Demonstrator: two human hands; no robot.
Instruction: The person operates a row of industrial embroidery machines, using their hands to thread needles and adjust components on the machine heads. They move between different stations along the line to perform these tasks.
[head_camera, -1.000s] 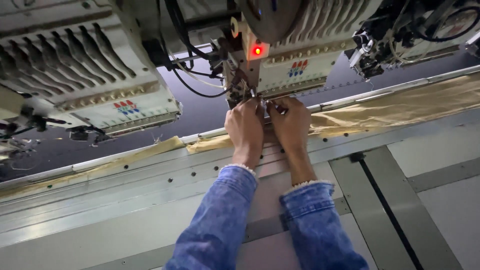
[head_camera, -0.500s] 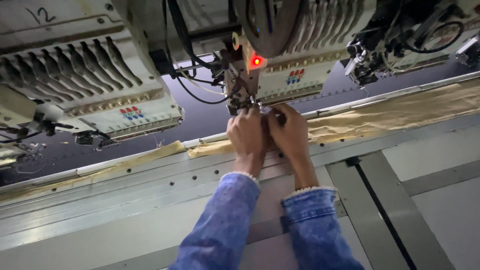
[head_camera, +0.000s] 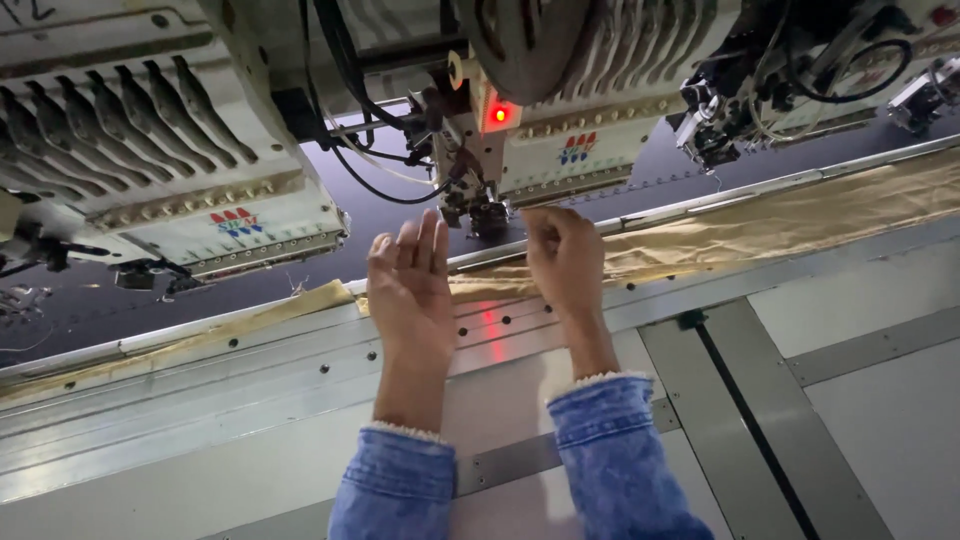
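Needle assembly (head_camera: 478, 205) sitting just beyond both hands; right hand (head_camera: 565, 262) nearer, fingertips pinching, thread unclear; left hand (head_camera: 412, 290) hovering open, empty, above gold fabric (head_camera: 780, 225) strip.

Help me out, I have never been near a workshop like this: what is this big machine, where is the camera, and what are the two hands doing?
The picture comes from a camera worn on the person's head, looking down along their arms in blue denim sleeves. Above is a row of embroidery machine heads, pale housings with needle bars and black cables; a red lamp glows on the middle one. Below them runs a grey metal table. Along its far edge lies a strip of golden fabric, with dark cloth behind it.

The left hand is open, fingers spread, holding nothing, just in front of the needle area. The right hand has its fingers pinched together close under that same head; if it grips a thread, it is too fine to see.
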